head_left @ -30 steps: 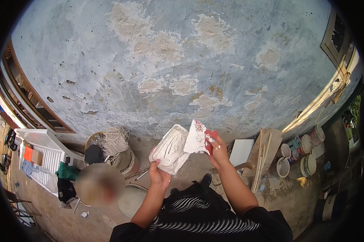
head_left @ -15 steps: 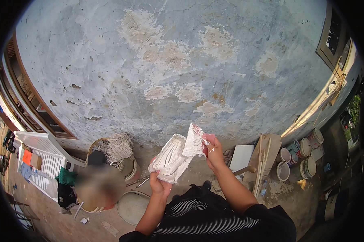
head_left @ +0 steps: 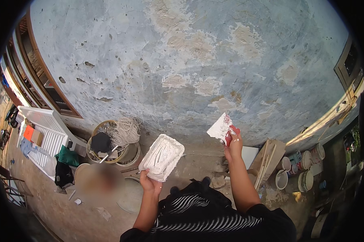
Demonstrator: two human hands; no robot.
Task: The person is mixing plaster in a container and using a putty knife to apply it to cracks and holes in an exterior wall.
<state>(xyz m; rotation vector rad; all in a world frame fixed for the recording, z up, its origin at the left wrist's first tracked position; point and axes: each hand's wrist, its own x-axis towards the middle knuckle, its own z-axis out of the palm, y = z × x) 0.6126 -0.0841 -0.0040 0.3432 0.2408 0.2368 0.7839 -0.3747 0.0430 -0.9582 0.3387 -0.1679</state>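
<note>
My left hand grips the lower edge of a shallow white tray, whose inside is coated with white putty marked by streaks. In my right hand is a red putty scraper, its broad blade loaded with white putty. The scraper is held up to the right of the tray, apart from it. White smears show on the fingers of my right hand. Ahead stands a blue-grey wall with several rough, pale putty patches; the scraper is not clearly touching it.
At the left, a white slatted piece of furniture holds boxes and cloths. Nearby stands a bucket with rope, with a round lid-like disc on the ground. To the right are leaning boards and several paint buckets.
My right hand has moved the scraper right and away from the tray. The tray has shifted slightly left. The view has turned, so the wall patches sit further right.
</note>
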